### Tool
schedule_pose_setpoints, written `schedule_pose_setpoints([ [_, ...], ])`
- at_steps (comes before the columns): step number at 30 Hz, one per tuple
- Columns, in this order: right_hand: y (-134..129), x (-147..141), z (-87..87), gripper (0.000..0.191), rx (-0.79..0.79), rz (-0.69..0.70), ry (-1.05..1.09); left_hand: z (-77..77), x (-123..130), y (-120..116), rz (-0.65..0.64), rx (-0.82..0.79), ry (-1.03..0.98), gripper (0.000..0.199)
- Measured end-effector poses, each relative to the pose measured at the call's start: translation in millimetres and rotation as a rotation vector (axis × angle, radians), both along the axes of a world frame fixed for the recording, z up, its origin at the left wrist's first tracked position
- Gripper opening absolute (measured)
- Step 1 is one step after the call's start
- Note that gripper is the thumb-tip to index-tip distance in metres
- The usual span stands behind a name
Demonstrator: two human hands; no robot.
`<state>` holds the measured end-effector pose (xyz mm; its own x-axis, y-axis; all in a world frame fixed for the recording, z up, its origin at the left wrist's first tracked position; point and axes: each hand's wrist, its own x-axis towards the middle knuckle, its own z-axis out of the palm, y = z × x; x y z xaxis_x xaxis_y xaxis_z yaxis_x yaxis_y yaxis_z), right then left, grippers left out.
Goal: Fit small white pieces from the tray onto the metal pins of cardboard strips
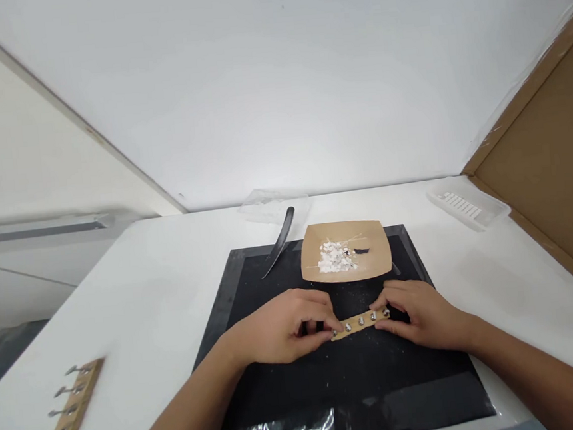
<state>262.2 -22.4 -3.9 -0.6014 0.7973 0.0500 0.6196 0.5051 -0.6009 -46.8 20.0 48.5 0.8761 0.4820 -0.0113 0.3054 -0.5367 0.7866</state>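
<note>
A narrow light-brown strip [355, 324] with several small shiny metal pieces along it lies slightly tilted over the black mat [351, 376]. My left hand [291, 325] pinches its left end between thumb and fingers. At the other end, my right hand [418, 314] grips the strip the same way. Just beyond the hands, a tan tray [376, 267] holds white flakes [337, 257] and a small dark piece [362, 251].
A dark curved tool [281, 241] rests across the mat's far left edge, beside clear plastic [265, 203]. A wooden rack with metal hooks [71, 418] is at the near left. At the far right sits a translucent tray [469, 206] near a brown panel [552, 151].
</note>
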Motion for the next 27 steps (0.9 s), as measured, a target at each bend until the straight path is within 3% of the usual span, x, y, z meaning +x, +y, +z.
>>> schedule_pose_setpoints([
  [15,0,1,-2.6,0.021,0.006,0.009,0.021,-6.8,0,3,0.029,-0.163,0.008,0.018],
  [21,-1,1,-1.0,0.021,0.002,0.008,0.005,-11.7,-1,5,0.044,-0.020,-0.007,0.013],
  [27,-1,0,0.7,0.021,-0.002,0.005,0.003,-12.6,-4,7,0.031,0.024,-0.037,0.013],
])
